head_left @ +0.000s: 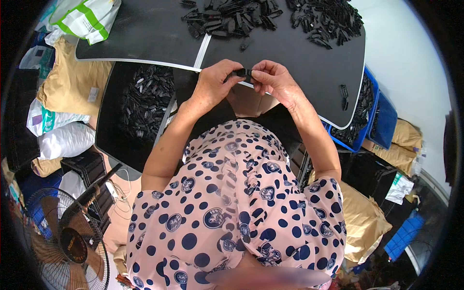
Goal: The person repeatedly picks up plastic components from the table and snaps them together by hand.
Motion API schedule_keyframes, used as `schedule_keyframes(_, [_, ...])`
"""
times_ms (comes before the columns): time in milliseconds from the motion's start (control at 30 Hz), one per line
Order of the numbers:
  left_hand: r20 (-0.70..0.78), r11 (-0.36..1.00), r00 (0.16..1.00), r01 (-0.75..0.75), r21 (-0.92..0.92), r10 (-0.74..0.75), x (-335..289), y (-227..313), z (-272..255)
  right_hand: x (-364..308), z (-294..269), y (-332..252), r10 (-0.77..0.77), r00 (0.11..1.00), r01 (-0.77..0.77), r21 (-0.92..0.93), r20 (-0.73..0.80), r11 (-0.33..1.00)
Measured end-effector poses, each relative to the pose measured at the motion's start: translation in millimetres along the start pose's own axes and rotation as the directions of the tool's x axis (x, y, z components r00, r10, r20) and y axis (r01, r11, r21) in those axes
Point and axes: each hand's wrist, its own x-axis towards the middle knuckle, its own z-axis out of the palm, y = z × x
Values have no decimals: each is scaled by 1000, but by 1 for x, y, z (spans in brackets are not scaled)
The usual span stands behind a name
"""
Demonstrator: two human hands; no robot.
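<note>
My left hand (216,82) and my right hand (274,79) meet over the near edge of the black table (290,63). Between their fingertips is a small black plastic piece (240,73), pinched from both sides. My fingers cover part of it, and its exact kind cannot be made out. Beyond my hands lies a loose heap of similar black parts (232,17). A second heap of black parts (326,21) spreads at the far right of the tabletop. Near the right edge a few black pieces (344,96) lie by themselves.
Left of me, a lower black surface (108,130) bears many black parts. Blue bins (355,142) with black parts stand at the right. A white-and-green bag (89,21) sits on the table's far left. Around are brown sacks (72,77) and a fan (67,241).
</note>
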Motion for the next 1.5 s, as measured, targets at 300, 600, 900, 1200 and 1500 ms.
schedule_keyframes(300, [28,976,980,-201,83,199,-8,-1,-7,-6,19,-8,65,996,-84,-341,-67,936])
schedule_keyframes(600, [78,997,995,-73,32,70,-18,-1,-8,1,6,9,277,950,-266,-95,143,959])
schedule_keyframes(900, [93,829,965,257,-497,-244,-24,-3,-8,-1,22,19,48,858,-60,6,511,998])
schedule_keyframes(1200, [190,367,866,382,-848,-462,-32,19,-4,3,57,37,19,954,-20,-1,299,1000])
schedule_keyframes(1500, [-372,958,896,283,53,-244,-87,-84,-119,9,-80,-20,-612,784,216,-878,-105,428])
